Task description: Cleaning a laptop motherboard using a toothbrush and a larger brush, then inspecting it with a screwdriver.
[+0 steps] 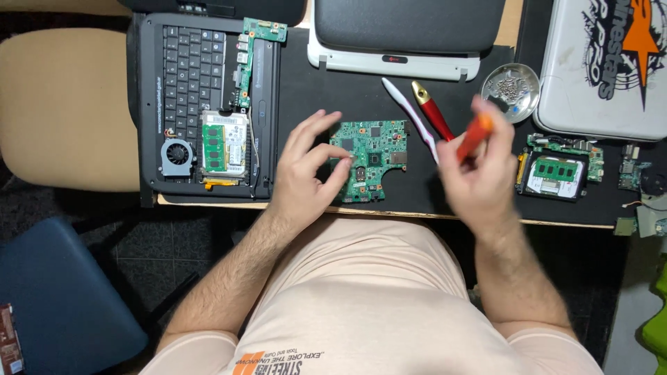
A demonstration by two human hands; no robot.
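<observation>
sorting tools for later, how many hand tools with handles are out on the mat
3. An orange-handled screwdriver is held in the right hand; a red-handled tool and a white plastic pry tool lie side by side behind the green circuit board. More may be hidden beneath the hands.

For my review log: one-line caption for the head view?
Left hand steadies green circuit board; right hand holds orange screwdriver.

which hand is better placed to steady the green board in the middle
Left, probably. The left hand already rests its fingertips on the edge of the green circuit board, while the right hand sits off to the side, blurred, gripping an orange-handled screwdriver.
</observation>
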